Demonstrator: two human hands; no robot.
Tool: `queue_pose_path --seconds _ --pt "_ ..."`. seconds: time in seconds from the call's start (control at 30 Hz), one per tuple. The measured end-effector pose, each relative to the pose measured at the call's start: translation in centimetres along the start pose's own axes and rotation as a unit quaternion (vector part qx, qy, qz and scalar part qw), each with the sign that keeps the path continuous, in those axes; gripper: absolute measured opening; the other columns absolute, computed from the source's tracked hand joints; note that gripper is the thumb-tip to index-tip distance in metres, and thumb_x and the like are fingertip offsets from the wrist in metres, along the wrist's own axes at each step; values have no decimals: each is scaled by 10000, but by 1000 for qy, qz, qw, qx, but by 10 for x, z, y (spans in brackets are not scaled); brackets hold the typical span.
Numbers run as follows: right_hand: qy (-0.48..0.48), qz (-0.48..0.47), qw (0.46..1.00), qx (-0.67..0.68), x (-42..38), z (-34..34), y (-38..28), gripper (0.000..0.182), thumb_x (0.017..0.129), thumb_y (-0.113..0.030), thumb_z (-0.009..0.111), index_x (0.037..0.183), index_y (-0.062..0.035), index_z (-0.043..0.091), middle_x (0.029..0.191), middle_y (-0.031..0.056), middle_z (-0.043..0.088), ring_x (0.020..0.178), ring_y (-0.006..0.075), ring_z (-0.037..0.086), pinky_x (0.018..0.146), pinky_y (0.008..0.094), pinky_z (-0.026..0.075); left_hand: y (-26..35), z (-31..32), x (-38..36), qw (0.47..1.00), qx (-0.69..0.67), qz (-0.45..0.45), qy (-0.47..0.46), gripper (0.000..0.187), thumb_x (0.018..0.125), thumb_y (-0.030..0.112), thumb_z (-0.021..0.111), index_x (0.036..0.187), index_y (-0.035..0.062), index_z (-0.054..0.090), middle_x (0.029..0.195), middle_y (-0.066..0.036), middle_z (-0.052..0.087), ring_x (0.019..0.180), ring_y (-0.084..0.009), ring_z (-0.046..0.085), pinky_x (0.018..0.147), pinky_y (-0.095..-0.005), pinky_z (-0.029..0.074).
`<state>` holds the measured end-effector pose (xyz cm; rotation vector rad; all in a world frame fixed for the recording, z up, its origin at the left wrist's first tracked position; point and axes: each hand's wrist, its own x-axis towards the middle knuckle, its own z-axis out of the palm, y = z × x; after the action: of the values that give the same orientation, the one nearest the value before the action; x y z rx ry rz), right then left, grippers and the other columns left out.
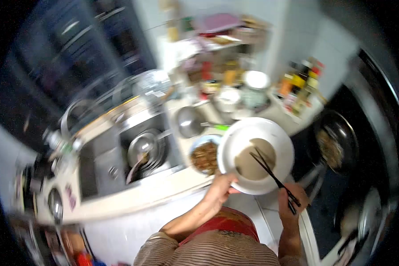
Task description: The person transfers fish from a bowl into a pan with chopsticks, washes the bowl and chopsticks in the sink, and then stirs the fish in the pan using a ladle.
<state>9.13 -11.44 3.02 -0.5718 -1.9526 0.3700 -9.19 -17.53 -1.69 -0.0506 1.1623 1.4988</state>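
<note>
My left hand (223, 189) grips the lower left rim of a large white bowl (226, 142). A greyish-brown liquid (248, 166) lies in the bottom of it. Closed around a pair of dark chopsticks (277, 179), my right hand (292, 201) is at the bowl's lower right, and the chopstick tips reach over the liquid. Partly behind the white bowl stands a smaller bowl of brown food pieces (204, 157), close to my left hand. The view is smeared by motion, so fine detail is lost.
A double sink (104, 164) with metal bowls lies to the left. At the right, a frying pan (337, 142) with food sits on the dark stove (317, 217). Bottles (300, 82) and jars (255, 91) stand at the back. A metal ladle (190, 122) rests beside the sink.
</note>
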Motion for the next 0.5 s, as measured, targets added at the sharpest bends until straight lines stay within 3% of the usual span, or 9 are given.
queue_pose_path --seconds 0.07,0.13,0.17,0.2,0.27,0.33,0.5 --pt "-103 26 991 86 -15 21 -2 89 776 -77 566 764 11 556 646 101 524 539 214 483 474 313 343 12 -34 -34 999 25 30 3 538 706 -35 456 1208 -103 272 977 -225 531 681 -248 639 464 -223 573" --pt "-147 -30 986 76 -21 50 -16 67 750 -34 564 797 14 562 677 119 542 568 226 502 495 320 368 2 -74 -53 990 -61 99 80 610 696 -54 438 1262 -64 210 1024 -228 517 727 -273 639 491 -235 587" --pt "-154 -24 976 154 -22 64 -33 101 719 11 581 820 12 572 696 127 559 580 250 516 532 334 403 -2 -94 -66 983 -67 127 110 612 695 -58 434 1264 -63 209 1036 -230 513 734 -279 638 497 -241 589" --pt "-206 -41 969 132 -28 76 -44 166 700 -24 642 855 -15 585 754 133 591 660 281 552 595 368 432 -4 -112 -77 977 -66 151 133 614 695 -62 430 1267 -62 208 1049 -232 510 742 -285 638 503 -247 592" --pt "-232 -76 940 238 -31 96 -72 203 689 -10 646 882 1 587 773 132 602 659 287 562 592 364 444 -7 -152 -105 966 -50 174 183 579 719 -34 457 1254 -70 237 1097 -244 506 780 -311 635 586 -330 605" --pt "-255 -90 918 292 -45 123 -96 223 683 -4 653 896 12 589 812 131 613 677 273 584 577 341 461 -9 -197 -129 960 -96 140 222 539 724 -20 464 1230 -74 286 1062 -233 531 786 -312 635 588 -345 602" --pt "-275 -118 879 372 -77 196 -157 211 693 -22 677 888 10 602 813 130 610 677 264 593 589 341 467 8 -268 -186 894 -102 240 363 538 707 -13 450 1225 -60 312 974 -204 568 691 -278 644 530 -311 589"
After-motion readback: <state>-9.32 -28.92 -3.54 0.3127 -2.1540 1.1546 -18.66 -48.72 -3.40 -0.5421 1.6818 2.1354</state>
